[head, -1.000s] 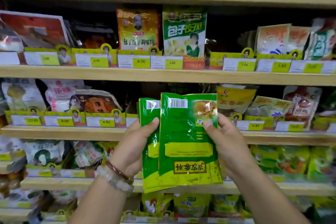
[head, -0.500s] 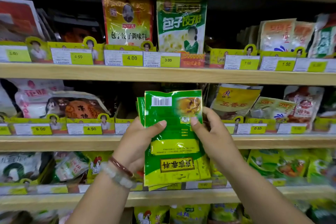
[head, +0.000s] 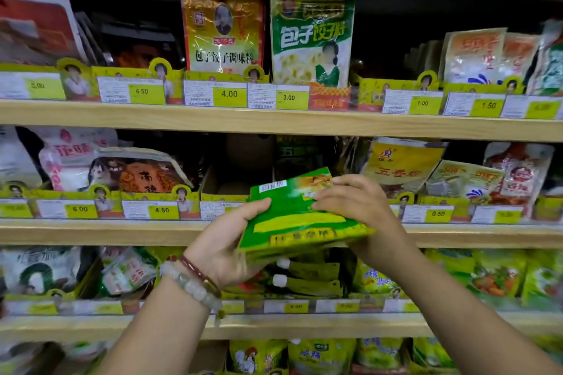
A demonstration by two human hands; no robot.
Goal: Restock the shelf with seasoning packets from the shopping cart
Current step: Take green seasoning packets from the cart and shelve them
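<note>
Store shelf (head: 274,123) ahead; both hands grip green seasoning packets (head: 292,216).

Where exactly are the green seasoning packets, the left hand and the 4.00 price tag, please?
green seasoning packets (head: 292,216): head view, on the top packet's green face.
left hand (head: 225,240): head view, on the palm's base.
4.00 price tag (head: 229,94): head view, on its yellow part.

Two bare forearms, no sleeves in view. The left wrist carries a pale green beaded bracelet (head: 191,285) and a thinner dark red bracelet (head: 198,274); the right wrist wears nothing.
</note>
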